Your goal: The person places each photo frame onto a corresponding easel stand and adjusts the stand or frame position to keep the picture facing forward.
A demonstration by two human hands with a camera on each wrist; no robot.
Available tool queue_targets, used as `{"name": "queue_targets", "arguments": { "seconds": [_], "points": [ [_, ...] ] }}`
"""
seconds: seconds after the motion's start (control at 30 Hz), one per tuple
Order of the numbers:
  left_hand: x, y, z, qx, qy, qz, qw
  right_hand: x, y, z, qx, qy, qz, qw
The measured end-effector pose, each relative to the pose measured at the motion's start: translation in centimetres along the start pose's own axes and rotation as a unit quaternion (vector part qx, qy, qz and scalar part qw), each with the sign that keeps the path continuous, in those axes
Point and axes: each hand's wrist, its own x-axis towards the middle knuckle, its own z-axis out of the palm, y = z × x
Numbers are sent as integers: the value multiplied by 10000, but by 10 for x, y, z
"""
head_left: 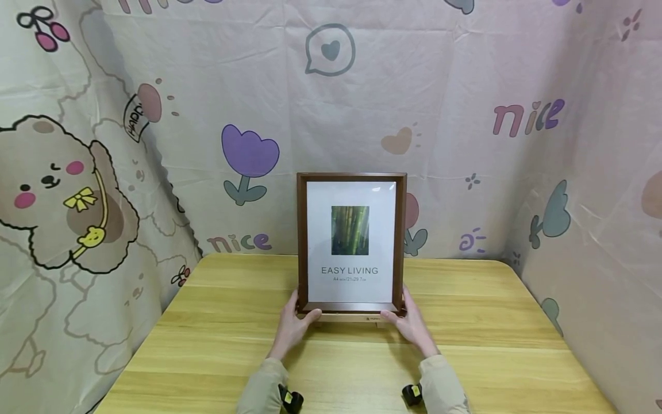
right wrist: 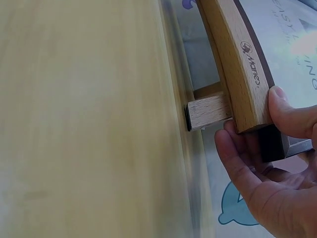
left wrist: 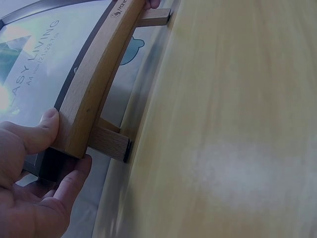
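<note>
A brown picture frame [head_left: 351, 241] stands upright near the table's middle, with a bamboo picture and "EASY LIVING" on its white sheet. Below its bottom edge runs the light wooden ledge of a small easel stand [head_left: 351, 318], marked "Maries" in the right wrist view, with short wooden feet. My left hand [head_left: 293, 326] grips the frame's lower left corner, thumb in front and fingers curled beneath. At the lower right corner, my right hand [head_left: 411, 326] holds on in the same way. Both thumbs lie beside the ledge ends. The frame hides most of the stand.
The wood-grain table [head_left: 233, 351] spreads around the frame, its far edge behind it. Patterned cloth [head_left: 331, 103] hangs at the back and both sides. Black wrist devices [head_left: 291, 399] sit at the sleeve cuffs.
</note>
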Motion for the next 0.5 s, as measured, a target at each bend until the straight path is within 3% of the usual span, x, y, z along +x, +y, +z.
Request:
{"name": "queue_targets", "arguments": {
  "seconds": [0.27, 0.5],
  "points": [
    [1, -1, 4, 114, 6, 133, 9998, -1, 1, -3, -41, -19, 9, 10000],
    [1, 3, 6, 184, -52, -5, 9998, -1, 3, -6, -58, 6, 54, 10000]
  ]
}}
